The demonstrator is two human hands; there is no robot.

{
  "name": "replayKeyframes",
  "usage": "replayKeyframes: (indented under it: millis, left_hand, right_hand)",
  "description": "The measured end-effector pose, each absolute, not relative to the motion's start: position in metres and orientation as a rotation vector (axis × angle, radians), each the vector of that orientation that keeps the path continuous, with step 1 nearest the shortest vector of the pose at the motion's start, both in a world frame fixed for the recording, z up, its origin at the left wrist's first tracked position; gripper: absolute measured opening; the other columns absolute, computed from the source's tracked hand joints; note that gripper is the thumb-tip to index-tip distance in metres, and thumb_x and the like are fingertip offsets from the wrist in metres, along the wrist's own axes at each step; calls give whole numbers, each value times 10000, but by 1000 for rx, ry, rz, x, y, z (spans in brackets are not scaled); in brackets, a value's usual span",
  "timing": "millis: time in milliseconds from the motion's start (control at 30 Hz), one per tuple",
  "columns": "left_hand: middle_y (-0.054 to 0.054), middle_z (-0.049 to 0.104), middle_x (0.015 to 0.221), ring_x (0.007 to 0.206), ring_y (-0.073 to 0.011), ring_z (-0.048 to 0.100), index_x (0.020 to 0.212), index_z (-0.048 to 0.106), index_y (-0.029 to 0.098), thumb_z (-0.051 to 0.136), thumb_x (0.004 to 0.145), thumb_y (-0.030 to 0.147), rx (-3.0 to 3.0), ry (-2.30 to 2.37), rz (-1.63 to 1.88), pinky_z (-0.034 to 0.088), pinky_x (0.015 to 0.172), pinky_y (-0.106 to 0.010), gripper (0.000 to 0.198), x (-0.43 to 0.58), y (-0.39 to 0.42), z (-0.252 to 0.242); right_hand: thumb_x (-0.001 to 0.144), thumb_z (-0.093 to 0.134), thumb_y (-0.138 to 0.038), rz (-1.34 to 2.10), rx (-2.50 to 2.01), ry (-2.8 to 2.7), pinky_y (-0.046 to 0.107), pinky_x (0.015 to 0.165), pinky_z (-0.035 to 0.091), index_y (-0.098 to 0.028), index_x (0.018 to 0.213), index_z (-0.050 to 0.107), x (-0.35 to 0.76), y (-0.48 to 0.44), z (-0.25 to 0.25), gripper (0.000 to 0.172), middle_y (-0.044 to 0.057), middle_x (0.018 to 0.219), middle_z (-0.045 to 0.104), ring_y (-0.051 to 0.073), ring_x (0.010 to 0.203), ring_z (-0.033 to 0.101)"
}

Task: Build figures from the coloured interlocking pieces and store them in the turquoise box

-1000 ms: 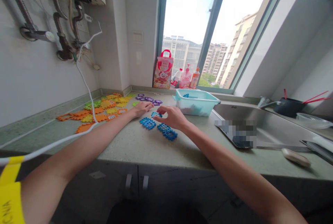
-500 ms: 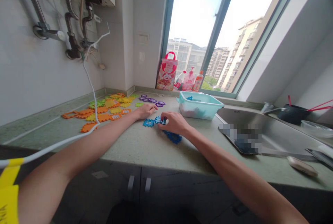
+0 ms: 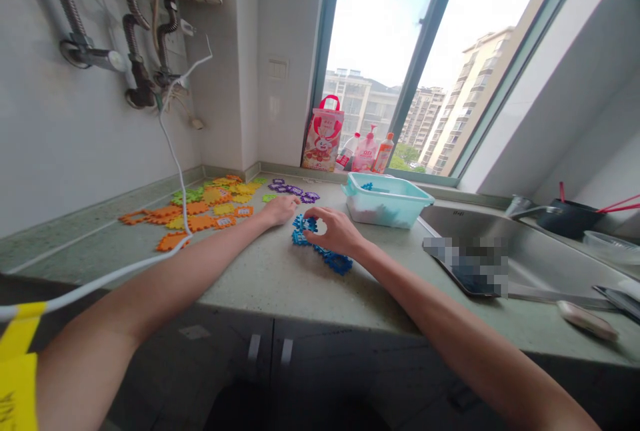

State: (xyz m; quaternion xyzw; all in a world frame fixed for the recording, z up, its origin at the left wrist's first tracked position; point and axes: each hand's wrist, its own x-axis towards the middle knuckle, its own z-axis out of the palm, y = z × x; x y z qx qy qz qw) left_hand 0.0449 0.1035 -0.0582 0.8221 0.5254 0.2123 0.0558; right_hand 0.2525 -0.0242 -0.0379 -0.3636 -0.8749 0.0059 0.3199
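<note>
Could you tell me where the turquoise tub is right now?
In the head view, the turquoise tub sits right of centre, between the right hand, which grips blue tiles, and the sink.

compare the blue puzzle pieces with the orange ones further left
The blue puzzle pieces are a small cluster gripped by the right hand; the orange puzzle pieces lie spread wide, untouched, beside the white cable. Both are notched tiles on the countertop.

Speckled green countertop (image 3: 270,281), strewn with puzzle pieces.
Orange, yellow and green pieces (image 3: 200,207) lie back left, purple pieces (image 3: 293,189) beside them, blue pieces (image 3: 336,261) mid-counter, a teal tub (image 3: 387,209) just right; a pale oblong (image 3: 585,319), perhaps soap, lies far right.
</note>
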Motion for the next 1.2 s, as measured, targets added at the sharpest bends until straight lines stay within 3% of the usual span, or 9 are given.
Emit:
replayKeyframes:
  millis: [167,433,567,700,833,1000,1200]
  left_hand:
    - [-69,724,1319,1201,-256,665,1267,713,219,425,1017,285,2489,1551,654,490,1030,-331,387,45,102,-59]
    - [-71,736,1288,1191,-258,665,1240,724,214,438,1019,324,2471,1530,677,489,1011,-321,377,43,106,-59]
    - [-70,748,1260,1152,-255,680,1229,731,217,455,1013,333,2465,1535,679,499,972,-308,369,42,105,-58]
    - [-72,757,1229,1123,-261,684,1210,740,218,474,1008,354,2465,1540,676,497,939,-305,361,42,104,-58]
    - [-81,763,1195,1083,-262,687,1203,740,212,469,1015,380,2471,1537,670,494,904,-302,371,42,102,-56]
    - [-84,769,1161,1041,-254,689,1172,745,209,477,1007,407,2485,1525,661,493,863,-293,372,42,101,-55]
    - [-81,775,1131,1025,-257,690,1137,752,212,481,996,429,2500,1511,672,494,862,-298,375,41,103,-57]
  right_hand:
    - [870,766,-332,177,-1019,-2467,281,829,486,-269,1165,744,249,-20,-43,303,30,1022,757,185,880,682]
    - [848,762,-377,44,-1113,-2373,280,815,478,-279,1152,756,281,-29,-10,319,20,980,770,181,846,699]
    - [845,766,-441,175,-1264,-2536,258,705,455,-280,1068,775,301,-38,2,275,8,907,781,164,737,688]
    - [816,791,-496,122,-1367,-2588,253,635,409,-293,1089,759,292,-40,-8,342,7,890,776,167,696,672]
    - [854,752,-464,14,-1415,-2466,248,656,413,-307,1134,746,278,-31,-24,321,23,937,776,190,786,694]
    - [842,758,-417,14,-1440,-2355,249,671,428,-270,1103,756,287,-19,-26,300,22,879,762,177,751,675]
    - [829,773,-388,348,-1055,-2460,247,780,488,-256,1125,742,304,-18,-21,326,5,978,764,163,869,684]
